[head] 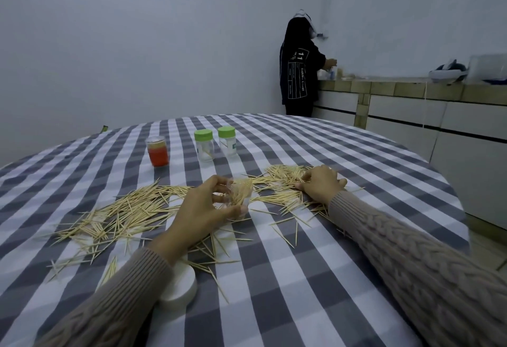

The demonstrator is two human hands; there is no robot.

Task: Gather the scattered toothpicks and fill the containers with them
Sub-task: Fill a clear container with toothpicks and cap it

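Many wooden toothpicks (pixel 129 209) lie scattered over the checked tablecloth (pixel 274 278). My left hand (pixel 200 209) grips a clear container (pixel 241 195), tilted on its side and partly filled with toothpicks. My right hand (pixel 321 183) rests on a second heap of toothpicks (pixel 282 179) to the right, fingers curled into the pile; whether it pinches any is hidden. A white lid (pixel 181 289) lies by my left forearm. Two clear jars with green lids (pixel 204 145) (pixel 227 141) stand further back, each with few toothpicks.
An orange-red jar with a clear lid (pixel 157 152) stands left of the green-lidded jars. A person in dark clothes (pixel 299 64) stands at a counter (pixel 411 88) in the far right corner. The table edge curves off on the right.
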